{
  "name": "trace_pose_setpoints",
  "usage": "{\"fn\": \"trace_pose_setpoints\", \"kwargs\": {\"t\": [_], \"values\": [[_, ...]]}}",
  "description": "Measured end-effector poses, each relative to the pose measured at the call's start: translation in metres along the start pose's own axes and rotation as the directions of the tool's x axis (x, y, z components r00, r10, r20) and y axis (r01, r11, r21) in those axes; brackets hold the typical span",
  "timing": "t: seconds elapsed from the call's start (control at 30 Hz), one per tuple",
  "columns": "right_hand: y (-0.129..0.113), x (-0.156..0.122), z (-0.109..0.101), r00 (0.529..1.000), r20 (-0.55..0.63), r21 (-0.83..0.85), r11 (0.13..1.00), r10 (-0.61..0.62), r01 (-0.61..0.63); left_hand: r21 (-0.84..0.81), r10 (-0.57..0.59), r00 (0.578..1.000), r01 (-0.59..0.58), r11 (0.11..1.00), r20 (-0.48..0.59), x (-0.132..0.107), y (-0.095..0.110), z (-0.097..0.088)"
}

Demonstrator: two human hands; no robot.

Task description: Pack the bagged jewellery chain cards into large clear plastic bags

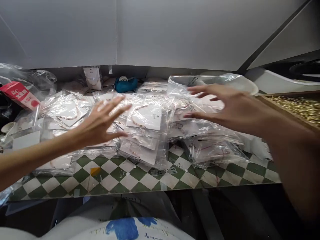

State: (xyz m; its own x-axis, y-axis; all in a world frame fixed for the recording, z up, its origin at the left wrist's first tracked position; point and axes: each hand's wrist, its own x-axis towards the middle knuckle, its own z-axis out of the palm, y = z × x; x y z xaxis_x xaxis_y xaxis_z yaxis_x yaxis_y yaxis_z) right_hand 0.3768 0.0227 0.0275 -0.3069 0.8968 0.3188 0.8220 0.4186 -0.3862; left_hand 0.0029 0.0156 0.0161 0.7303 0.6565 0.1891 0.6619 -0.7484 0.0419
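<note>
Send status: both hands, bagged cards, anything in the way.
Left hand, right hand open, nothing visibly held. Bagged cards in overlapping piles. Teal tape dispenser behind them, apparently out of the way.

The forearm [37,156] behind the left hand [101,120] runs off the left edge. The right hand [232,105] covers part of a clear bag [177,85]. The right edge crops the wooden tray [271,99], its golden pieces [302,107] too small to tell. Print [157,116] on the middle packet [150,120] is illegible.

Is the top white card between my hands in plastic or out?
In: clear plastic glints over the white card and extends past its right edge.
</note>
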Motion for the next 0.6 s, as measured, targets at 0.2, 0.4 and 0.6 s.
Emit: {"fn": "trace_pose_setpoints", "kwargs": {"t": [0.2,0.4,0.6], "values": [[-0.009,0.005,0.03,0.978,-0.159,0.051,0.988,-0.133,0.143,-0.029,0.191,0.945,-0.19,0.981,0.266,0.041,0.025,0.038],[-0.003,-0.04,-0.006,0.98,-0.113,0.32,0.928,-0.161,0.189,0.025,0.112,0.932,-0.128,0.991,0.345,0.053,0.018,0.039],[0.01,-0.137,-0.02,0.969,0.234,0.509,0.859,-0.076,-0.055,0.066,0.084,0.932,-0.114,0.991,0.352,0.051,0.015,0.036]]}}
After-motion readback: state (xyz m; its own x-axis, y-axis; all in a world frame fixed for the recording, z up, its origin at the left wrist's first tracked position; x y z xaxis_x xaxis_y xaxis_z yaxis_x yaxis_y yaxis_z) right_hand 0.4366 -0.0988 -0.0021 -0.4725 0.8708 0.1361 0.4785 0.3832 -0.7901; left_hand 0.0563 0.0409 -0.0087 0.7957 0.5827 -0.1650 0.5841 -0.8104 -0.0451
